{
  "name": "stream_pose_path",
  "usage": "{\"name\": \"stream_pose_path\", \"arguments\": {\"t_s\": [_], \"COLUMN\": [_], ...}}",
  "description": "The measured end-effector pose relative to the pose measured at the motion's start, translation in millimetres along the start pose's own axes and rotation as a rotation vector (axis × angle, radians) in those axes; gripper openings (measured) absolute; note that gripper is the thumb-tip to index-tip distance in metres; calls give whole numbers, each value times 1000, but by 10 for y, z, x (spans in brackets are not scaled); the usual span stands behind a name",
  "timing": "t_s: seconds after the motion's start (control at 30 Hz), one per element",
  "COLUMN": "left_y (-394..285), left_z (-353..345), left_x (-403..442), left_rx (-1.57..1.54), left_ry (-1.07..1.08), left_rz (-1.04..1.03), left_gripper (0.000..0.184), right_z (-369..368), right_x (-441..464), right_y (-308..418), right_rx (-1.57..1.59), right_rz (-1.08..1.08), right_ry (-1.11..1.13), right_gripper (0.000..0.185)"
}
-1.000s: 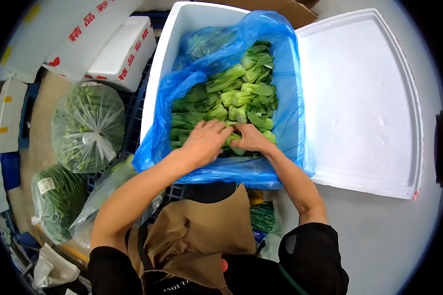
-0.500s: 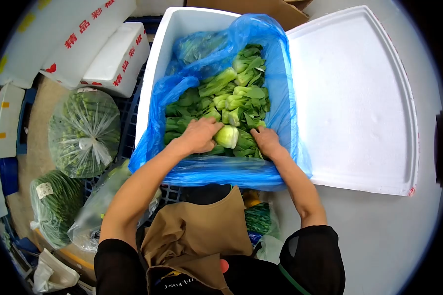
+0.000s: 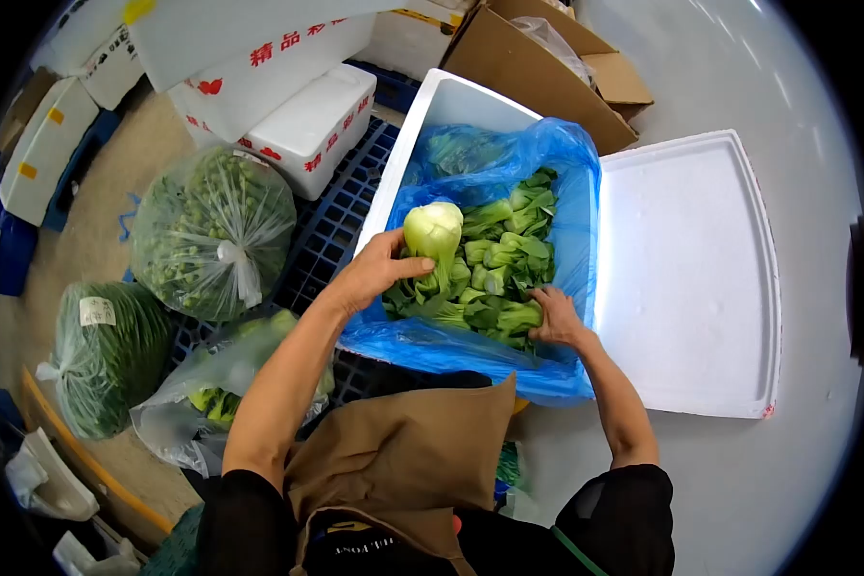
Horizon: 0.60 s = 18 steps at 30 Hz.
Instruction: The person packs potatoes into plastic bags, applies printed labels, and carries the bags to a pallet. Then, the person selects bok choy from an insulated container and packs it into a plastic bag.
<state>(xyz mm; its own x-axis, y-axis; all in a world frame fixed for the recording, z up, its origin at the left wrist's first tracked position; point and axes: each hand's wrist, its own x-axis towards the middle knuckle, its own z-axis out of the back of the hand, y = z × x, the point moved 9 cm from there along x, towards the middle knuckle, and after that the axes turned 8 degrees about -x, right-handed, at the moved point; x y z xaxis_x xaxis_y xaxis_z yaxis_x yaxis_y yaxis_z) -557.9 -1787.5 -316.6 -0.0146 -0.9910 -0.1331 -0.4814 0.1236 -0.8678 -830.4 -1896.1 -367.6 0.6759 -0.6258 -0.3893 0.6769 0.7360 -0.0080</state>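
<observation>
A white foam box [image 3: 398,182] lined with a blue plastic bag [image 3: 574,158] holds many heads of green bok choy [image 3: 494,252]. My left hand [image 3: 379,274] grips one large bok choy [image 3: 434,233], raised above the left part of the box with its pale base upward. At the box's lower right, my right hand [image 3: 555,315] has its fingers against a bok choy [image 3: 516,317] among the others. How firmly those fingers close on it is hard to see.
The foam lid [image 3: 686,278] lies right of the box. Behind stands an open cardboard box [image 3: 538,67]. To the left are bagged vegetables [image 3: 211,230], another green bag [image 3: 110,355], a blue pallet [image 3: 341,216] and a closed foam box [image 3: 312,125].
My left hand has lifted a large bok choy up and to the left. My right hand has moved onto a bok choy at the lower right. The camera view has shifted and turned.
</observation>
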Motion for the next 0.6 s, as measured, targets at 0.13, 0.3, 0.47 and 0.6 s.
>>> {"name": "stream_pose_path", "arguments": {"t_s": [0.13,0.3,0.47,0.6], "left_y": [-8,61,-510,-685], "left_z": [21,-72,42,322], "left_x": [48,36,-480,-1273], "left_rx": [105,-276,-464,-327], "left_ry": [-2,100,-33,-203], "left_rz": [6,-110,-445,-467], "left_gripper": [50,50,42,46], "right_z": [659,1721,1011,558], "right_x": [193,346,914,933], "right_y": [329,1187,1611,2150], "right_rx": [445,1086,1904,1983], "right_rz": [166,289,274,447], "right_ry": [-153,-329,12,181], "right_gripper": [67,71,82,90]}}
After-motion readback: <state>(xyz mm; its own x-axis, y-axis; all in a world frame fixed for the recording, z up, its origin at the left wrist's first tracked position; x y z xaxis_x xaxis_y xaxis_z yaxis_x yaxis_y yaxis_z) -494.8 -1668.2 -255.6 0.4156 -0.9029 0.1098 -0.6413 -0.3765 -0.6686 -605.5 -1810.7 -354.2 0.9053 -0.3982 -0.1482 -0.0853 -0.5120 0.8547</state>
